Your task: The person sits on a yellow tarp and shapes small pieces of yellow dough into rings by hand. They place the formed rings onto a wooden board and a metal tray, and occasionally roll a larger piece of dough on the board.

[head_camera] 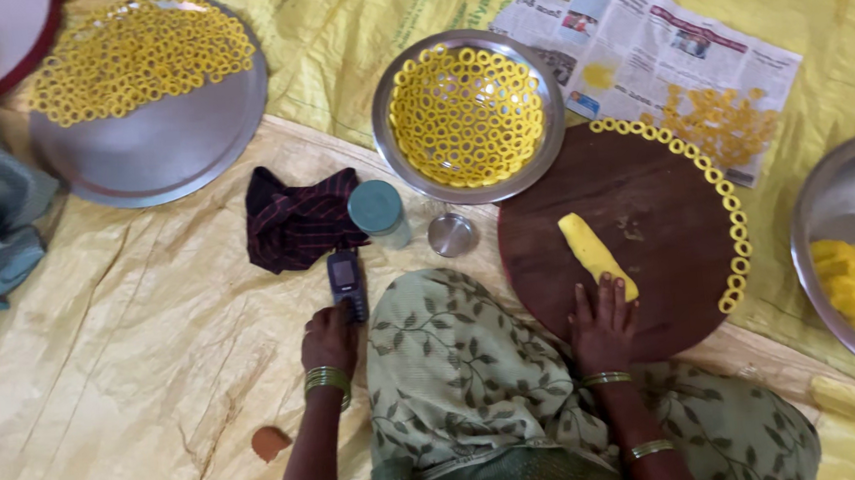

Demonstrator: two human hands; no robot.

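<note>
Seen from above, I sit on a yellow floor sheet (132, 321). My right hand (604, 323) lies flat and open, fingers spread, pressing the near end of a yellow dough roll (594, 253) on a round dark wooden board (636, 205). Dough rings (732, 219) line the board's far edge. My left hand (329, 337) reaches down beside my knee, fingers curled around a small dark phone (346, 284) on the sheet. A steel bowl of rings (469, 117) sits just beyond.

Dough roll and phone

A yellow dough roll (597, 255) lies slantwise near the round wooden board's (646, 205) near edge; a dark keypad phone (346, 285) lies on the yellow sheet (134, 341).
</note>
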